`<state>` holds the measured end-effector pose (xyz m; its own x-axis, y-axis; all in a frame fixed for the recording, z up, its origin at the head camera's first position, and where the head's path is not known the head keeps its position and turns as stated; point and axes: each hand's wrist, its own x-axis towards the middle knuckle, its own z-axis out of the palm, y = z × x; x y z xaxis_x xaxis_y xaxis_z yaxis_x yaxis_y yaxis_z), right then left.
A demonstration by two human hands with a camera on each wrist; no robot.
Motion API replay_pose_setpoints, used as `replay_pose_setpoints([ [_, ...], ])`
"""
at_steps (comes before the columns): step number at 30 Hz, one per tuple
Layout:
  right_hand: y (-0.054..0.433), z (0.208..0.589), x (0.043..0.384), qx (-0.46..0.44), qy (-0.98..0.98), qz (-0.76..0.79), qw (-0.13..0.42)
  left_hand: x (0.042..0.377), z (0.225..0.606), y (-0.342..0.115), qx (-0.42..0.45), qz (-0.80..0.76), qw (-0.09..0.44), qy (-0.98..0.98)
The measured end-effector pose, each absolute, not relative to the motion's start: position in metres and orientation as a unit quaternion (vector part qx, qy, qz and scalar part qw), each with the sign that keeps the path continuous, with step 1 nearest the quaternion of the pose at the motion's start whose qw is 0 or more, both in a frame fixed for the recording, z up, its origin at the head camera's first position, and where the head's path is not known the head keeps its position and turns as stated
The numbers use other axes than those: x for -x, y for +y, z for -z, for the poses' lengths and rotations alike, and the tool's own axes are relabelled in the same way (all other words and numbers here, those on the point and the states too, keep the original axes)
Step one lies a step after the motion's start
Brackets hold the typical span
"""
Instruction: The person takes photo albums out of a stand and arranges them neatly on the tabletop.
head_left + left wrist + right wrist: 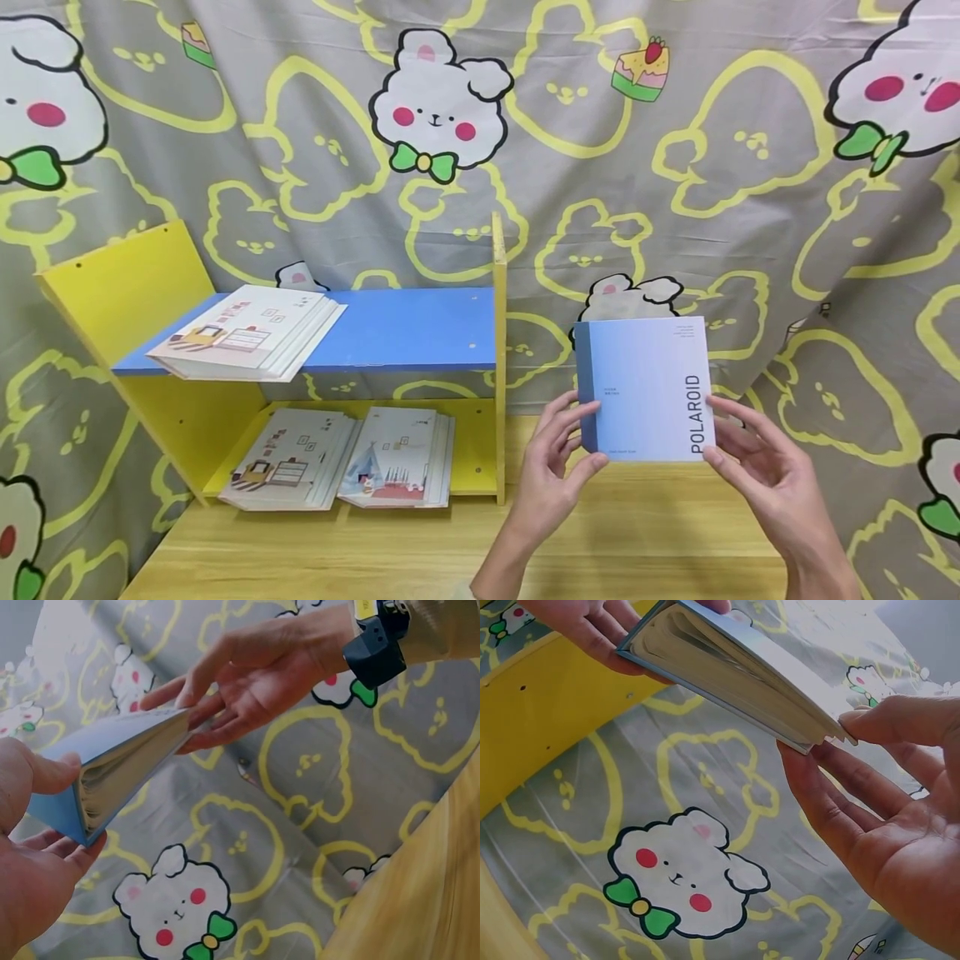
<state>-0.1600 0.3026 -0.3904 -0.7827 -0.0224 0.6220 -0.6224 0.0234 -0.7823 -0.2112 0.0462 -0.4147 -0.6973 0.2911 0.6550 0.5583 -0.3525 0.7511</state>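
Note:
A light-blue photo album (648, 387) with "POLAROID" printed along its right side is held up above the table, front cover facing the head camera. My left hand (553, 462) pinches its darker blue spine side, thumb on the front and fingers around the edge. At the opposite edge, my right hand (772, 475) pinches the lower right corner between thumb and fingers. In the left wrist view the album (127, 761) shows its page edges from below. The right wrist view shows the album's pages (720, 679) slightly fanned between the covers.
A yellow-and-blue shelf (405, 325) stands on the wooden table (375, 558) to the left. One illustrated white album (243, 333) lies on its blue upper board; two more, one album (292, 458) and a tent-pictured album (397, 457), lie below. A patterned curtain (570, 192) hangs behind.

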Motion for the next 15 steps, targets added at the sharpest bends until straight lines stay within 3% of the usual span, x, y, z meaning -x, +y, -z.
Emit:
replay_pose_setpoints([
  [15, 0.3047, 0.3954, 0.1638, -0.208, -0.672, -0.670, 0.238, 0.2200, 0.4193, 0.0538, 0.373, 0.720, 0.106, -0.575],
])
